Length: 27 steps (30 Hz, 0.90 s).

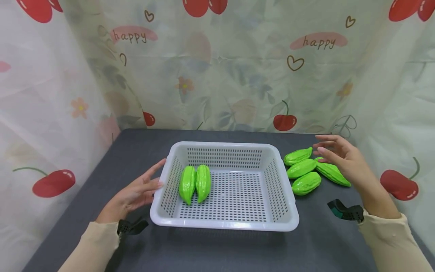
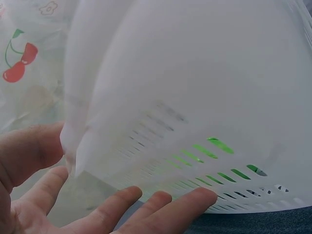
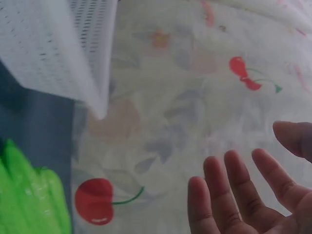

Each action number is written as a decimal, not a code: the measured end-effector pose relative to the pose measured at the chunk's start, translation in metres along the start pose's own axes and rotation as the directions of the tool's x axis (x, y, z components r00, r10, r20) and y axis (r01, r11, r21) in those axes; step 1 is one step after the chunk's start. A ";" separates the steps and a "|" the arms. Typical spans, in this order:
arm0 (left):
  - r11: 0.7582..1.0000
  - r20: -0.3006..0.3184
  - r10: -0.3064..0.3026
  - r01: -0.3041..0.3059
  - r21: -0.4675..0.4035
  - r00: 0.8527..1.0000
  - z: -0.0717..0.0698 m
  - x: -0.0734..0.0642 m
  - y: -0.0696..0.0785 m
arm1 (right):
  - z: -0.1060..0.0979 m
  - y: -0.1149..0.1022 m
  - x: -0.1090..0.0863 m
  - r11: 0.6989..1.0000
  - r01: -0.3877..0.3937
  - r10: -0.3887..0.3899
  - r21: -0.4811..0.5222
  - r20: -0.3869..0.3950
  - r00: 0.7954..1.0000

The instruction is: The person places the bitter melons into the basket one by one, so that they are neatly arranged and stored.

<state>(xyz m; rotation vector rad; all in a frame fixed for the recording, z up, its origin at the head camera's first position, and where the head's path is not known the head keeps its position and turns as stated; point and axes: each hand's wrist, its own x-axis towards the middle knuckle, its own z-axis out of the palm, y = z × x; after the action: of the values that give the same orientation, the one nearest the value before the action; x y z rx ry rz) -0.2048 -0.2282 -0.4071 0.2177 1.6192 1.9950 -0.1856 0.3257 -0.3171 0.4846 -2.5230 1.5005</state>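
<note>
A white plastic basket (image 1: 224, 224) with slotted walls stands mid-table. Inside, toward its left end, two bright green bitter melons (image 1: 203, 183) lie side by side. My left hand (image 1: 136, 190) rests at the basket's left side, fingers spread along the outer wall; in the left wrist view its fingertips (image 2: 202, 196) are against the slotted wall. Several more bitter melons (image 1: 306, 183) are grouped just right of the basket. Over the back right of that group hovers my right hand (image 1: 343, 155), its fingers loosely spread and holding nothing; the right wrist view shows it above a bitter melon (image 3: 34, 200).
The dark table (image 1: 217, 249) extends around the basket. A curtain (image 1: 238, 75) printed with cherries and hearts hangs behind the table and along both sides. Each wrist carries a dark strap (image 1: 346, 211).
</note>
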 end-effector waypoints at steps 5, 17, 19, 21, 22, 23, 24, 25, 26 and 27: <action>1.000 0.000 0.000 0.000 0.007 1.000 0.001 -0.001 0.001 | 0.008 0.025 -0.009 0.999 -0.034 0.033 -0.001 -0.052 0.998; 1.000 -0.042 -0.014 0.014 0.000 0.999 0.002 0.000 -0.001 | 0.016 0.110 -0.020 0.964 -0.266 0.264 0.006 -0.159 0.951; 1.000 -0.045 -0.015 0.015 -0.001 0.999 0.002 0.000 -0.001 | 0.013 0.136 -0.020 0.955 -0.295 0.289 -0.013 -0.162 0.944; 1.000 -0.047 -0.015 0.015 0.000 0.999 0.002 0.000 -0.001 | 0.012 0.154 -0.020 0.941 -0.335 0.321 -0.052 -0.179 0.930; 1.000 -0.048 -0.016 0.016 -0.001 0.999 0.002 0.000 -0.001 | 0.011 0.159 -0.021 0.935 -0.348 0.331 -0.072 -0.178 0.927; 1.000 -0.048 -0.016 0.016 -0.003 0.999 0.002 0.000 -0.001 | 0.011 0.161 -0.021 0.926 -0.367 0.348 -0.091 -0.177 0.921; 1.000 -0.044 -0.016 0.016 -0.004 0.999 0.001 0.000 -0.001 | 0.011 0.159 -0.022 0.915 -0.385 0.364 -0.116 -0.171 0.916; 1.000 -0.039 -0.014 0.014 -0.004 0.999 0.001 0.000 -0.001 | 0.011 0.157 -0.022 0.903 -0.410 0.388 -0.126 -0.169 0.906; 1.000 -0.033 -0.013 0.012 -0.005 0.999 0.001 0.000 -0.001 | 0.013 0.152 -0.023 0.894 -0.429 0.406 -0.133 -0.166 0.898; 1.000 -0.028 -0.012 0.011 -0.008 1.000 0.001 0.000 -0.001 | 0.014 0.145 -0.023 0.888 -0.441 0.421 -0.131 -0.151 0.894</action>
<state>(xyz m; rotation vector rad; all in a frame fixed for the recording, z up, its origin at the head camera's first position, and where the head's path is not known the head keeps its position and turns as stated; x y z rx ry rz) -0.2037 -0.2275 -0.4079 0.1783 1.6261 2.0036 -0.2158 0.3825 -0.4502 -0.2058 -2.7448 1.3758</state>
